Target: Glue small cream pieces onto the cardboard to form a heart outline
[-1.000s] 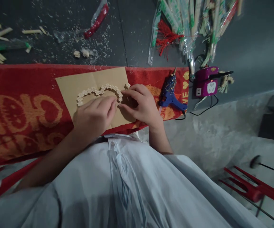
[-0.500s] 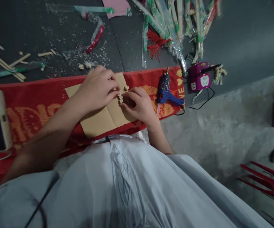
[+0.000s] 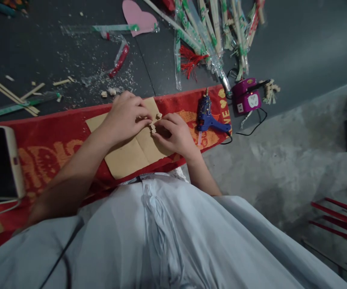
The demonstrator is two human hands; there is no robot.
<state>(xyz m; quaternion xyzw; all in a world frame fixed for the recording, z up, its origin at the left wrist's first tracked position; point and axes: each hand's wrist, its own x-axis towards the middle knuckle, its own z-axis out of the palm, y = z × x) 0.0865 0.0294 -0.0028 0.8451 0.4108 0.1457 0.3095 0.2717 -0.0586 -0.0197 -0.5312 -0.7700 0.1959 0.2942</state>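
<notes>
1. Brown cardboard sheet [image 3: 131, 150] lies flat on the red towel [image 3: 55, 136], with the towel between it and the dark table [image 3: 71, 56]; I judge the sheet gives the small pieces a plain, firm base.
2. My left hand [image 3: 126, 116] lies over the far part of the sheet, fingers curled low and covering most of the work beneath, pressing it in place as I judge it.
3. My right hand [image 3: 173, 134] meets it from the other side, fingertips drawn narrow around the pale wooden pieces [image 3: 152, 127] at the sheet's fold; I cannot tell whether they are lifted or only pinned down.
4. One loose bit [image 3: 159, 115] sits just beside them, near the sheet's far edge.
5. The pieces look like tiny light-coloured blocks joined in a short row; the rest is hidden under my left hand.
6. The blue glue gun [image 3: 207, 116] lies on the towel near my right hand.
</notes>
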